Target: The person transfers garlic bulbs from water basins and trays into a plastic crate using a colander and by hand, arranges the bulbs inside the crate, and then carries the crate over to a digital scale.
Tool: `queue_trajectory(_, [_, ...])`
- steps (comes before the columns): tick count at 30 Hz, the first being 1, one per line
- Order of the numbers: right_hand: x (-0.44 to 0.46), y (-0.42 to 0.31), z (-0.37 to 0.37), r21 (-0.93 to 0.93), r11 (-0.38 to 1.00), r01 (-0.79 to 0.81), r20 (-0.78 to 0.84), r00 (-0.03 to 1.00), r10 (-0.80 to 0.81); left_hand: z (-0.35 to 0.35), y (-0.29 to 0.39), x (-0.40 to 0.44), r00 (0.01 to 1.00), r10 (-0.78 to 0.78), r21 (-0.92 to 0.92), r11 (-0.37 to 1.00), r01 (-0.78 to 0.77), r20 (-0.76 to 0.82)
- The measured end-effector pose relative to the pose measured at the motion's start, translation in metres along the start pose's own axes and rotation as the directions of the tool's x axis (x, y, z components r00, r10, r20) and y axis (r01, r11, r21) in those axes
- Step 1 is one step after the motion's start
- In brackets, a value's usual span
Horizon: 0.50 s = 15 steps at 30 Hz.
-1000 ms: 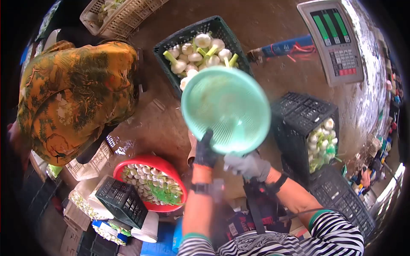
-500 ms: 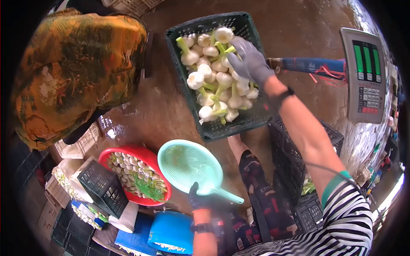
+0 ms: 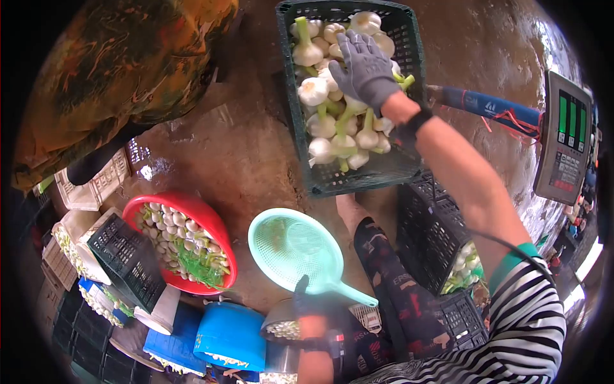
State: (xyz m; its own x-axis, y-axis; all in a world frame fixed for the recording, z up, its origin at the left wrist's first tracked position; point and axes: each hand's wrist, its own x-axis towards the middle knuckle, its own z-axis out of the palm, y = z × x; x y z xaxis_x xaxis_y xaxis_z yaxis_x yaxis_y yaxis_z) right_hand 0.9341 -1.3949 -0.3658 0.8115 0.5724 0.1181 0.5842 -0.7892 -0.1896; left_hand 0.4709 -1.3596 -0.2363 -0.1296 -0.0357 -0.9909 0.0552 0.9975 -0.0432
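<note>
Garlic bulbs with green stems (image 3: 322, 125) are heaped inside a dark green plastic crate (image 3: 368, 185). On top of the heap lies my right hand (image 3: 366, 69) in a grey glove, its fingers stretched out over the bulbs; what is under the palm is hidden. My left hand (image 3: 303, 299), also gloved, grips the near rim of a mint-green colander (image 3: 297, 246) beside its handle, thumb over the edge. The colander is tilted and no garlic shows in it. The rest of my left fingers are hidden behind the rim.
A red basin (image 3: 225, 227) with garlic and a green net stands left. Blue tubs (image 3: 230, 336) and a black crate (image 3: 128, 259) are nearby. A digital scale display (image 3: 566, 137) on a blue post is at right; a person in patterned clothing (image 3: 115, 77) is upper left.
The view has shifted, so the crate appears higher and farther right. My right hand has moved from the heap's right side toward its middle. My left hand still holds the colander.
</note>
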Motion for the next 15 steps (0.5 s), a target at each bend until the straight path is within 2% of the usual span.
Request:
queue_trajectory(1, [-0.004,-0.013,-0.007,0.271,0.963,0.011,0.026,1.000,-0.018,-0.002,0.001,-0.001,1.000,-0.017,0.028,0.999,0.017,-0.008])
queue_trajectory(2, [-0.009,-0.025,-0.014,0.513,0.858,0.006,0.048,0.998,-0.036,-0.004,-0.001,-0.004,0.999,-0.042,-0.050,0.998,0.044,0.034])
queue_trajectory(4, [-0.020,-0.047,-0.010,0.475,0.877,-0.069,0.382,0.914,-0.135,0.011,-0.003,-0.017,0.986,-0.096,-0.191,0.974,0.121,0.135])
queue_trajectory(5, [-0.038,-0.056,0.007,0.226,0.966,0.127,0.076,0.986,-0.147,-0.005,-0.010,-0.002,0.993,0.006,0.048,0.999,-0.012,0.116])
queue_trajectory(6, [-0.035,-0.054,0.012,0.207,0.968,0.139,0.113,0.980,-0.165,-0.038,-0.022,0.025,0.985,0.122,0.276,0.949,-0.151,0.121])
queue_trajectory(8, [-0.031,-0.055,0.020,0.181,0.971,0.156,0.192,0.963,-0.190,-0.076,-0.031,0.052,0.944,0.295,0.530,0.782,-0.327,0.147])
queue_trajectory(9, [-0.029,-0.052,0.012,0.323,0.940,0.105,0.144,0.977,-0.159,-0.087,-0.034,0.055,0.925,0.351,0.574,0.731,-0.370,0.148])
queue_trajectory(11, [-0.025,-0.042,-0.014,0.381,0.923,0.044,0.085,0.993,-0.083,-0.080,-0.030,0.050,0.954,0.284,0.405,0.864,-0.299,0.097])
queue_trajectory(12, [-0.025,-0.036,-0.026,0.409,0.912,0.016,0.063,0.997,-0.045,-0.055,-0.022,0.032,0.988,0.141,0.162,0.975,-0.150,0.069])
queue_trajectory(13, [-0.026,-0.032,-0.035,0.328,0.944,-0.035,-0.003,0.999,0.038,-0.044,-0.018,0.020,0.997,-0.012,-0.091,0.996,0.019,0.076])
queue_trajectory(14, [-0.027,-0.020,-0.030,0.274,0.945,-0.179,0.152,0.978,0.142,-0.049,-0.022,0.024,0.998,-0.023,-0.065,0.998,0.027,0.060])
queue_trajectory(15, [-0.029,-0.001,-0.008,0.077,0.996,-0.047,0.077,0.996,0.041,-0.058,-0.026,0.031,0.998,-0.032,-0.034,0.999,0.034,0.046])
